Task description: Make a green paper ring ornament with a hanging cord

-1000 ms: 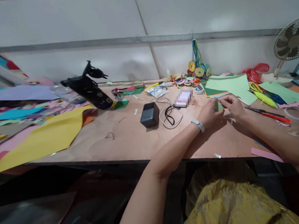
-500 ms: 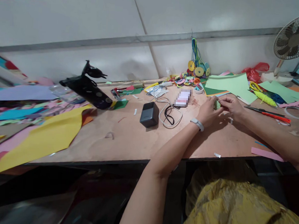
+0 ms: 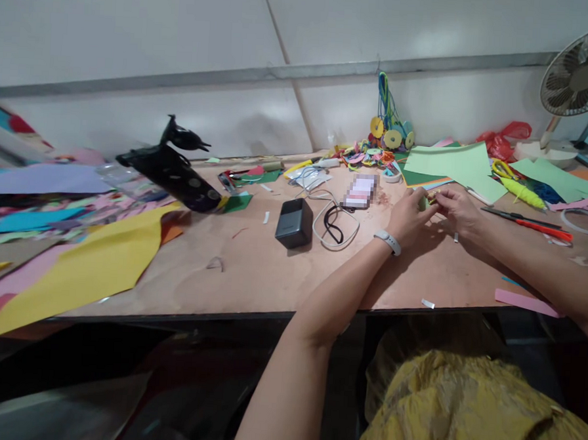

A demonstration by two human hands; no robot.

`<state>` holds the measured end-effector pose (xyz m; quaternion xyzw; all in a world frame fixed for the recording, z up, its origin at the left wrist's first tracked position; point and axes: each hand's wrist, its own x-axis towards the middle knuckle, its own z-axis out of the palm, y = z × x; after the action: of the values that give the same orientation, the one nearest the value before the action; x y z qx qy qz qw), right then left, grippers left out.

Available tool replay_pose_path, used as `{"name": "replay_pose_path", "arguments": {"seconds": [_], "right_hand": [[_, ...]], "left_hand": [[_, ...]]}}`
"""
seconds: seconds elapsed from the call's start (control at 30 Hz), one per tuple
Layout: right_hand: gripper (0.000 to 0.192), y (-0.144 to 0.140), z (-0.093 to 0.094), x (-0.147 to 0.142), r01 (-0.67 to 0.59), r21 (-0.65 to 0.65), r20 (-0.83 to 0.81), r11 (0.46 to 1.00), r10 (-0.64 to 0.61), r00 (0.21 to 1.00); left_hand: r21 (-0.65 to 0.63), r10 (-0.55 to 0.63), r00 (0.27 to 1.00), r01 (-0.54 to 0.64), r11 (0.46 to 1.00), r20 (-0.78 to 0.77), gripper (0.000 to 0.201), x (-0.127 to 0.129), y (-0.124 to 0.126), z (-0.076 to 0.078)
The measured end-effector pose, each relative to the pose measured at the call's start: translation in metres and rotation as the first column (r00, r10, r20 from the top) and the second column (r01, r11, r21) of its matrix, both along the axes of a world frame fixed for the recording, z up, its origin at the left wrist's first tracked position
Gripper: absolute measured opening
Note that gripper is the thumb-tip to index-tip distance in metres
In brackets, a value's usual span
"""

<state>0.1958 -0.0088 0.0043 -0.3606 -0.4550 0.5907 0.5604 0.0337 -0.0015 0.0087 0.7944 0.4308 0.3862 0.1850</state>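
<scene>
Left hand (image 3: 408, 217) and right hand (image 3: 456, 209) pinch small green paper piece (image 3: 429, 201) between fingertips, just above brown table (image 3: 271, 271). Flat light-green sheets (image 3: 449, 164) behind; black box (image 3: 294, 222), white cable (image 3: 324, 215) left.

no readable text, labels or numbers anywhere
</scene>
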Motion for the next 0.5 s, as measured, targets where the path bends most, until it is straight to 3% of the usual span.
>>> {"name": "replay_pose_path", "arguments": {"seconds": [0.1, 0.27, 0.5], "right_hand": [[0.037, 0.002, 0.003, 0.001, 0.034, -0.001, 0.003, 0.999, -0.034, 0.999], [0.031, 0.006, 0.008, 0.005, 0.011, -0.169, 0.007, 0.986, -0.010, 1.000], [0.012, 0.012, 0.009, 0.012, 0.077, -0.104, -0.045, 0.992, -0.082, 0.996]], "left_hand": [[0.029, -0.013, 1.000, 0.013, 1.000, 0.003, 0.031, 0.000, -0.001, 0.000], [-0.018, -0.008, 1.000, 0.007, 1.000, -0.026, 0.032, 0.000, -0.003, 0.002], [-0.053, 0.026, 0.999, -0.028, 0.998, -0.048, 0.038, 0.001, 0.000, 0.004]]}}
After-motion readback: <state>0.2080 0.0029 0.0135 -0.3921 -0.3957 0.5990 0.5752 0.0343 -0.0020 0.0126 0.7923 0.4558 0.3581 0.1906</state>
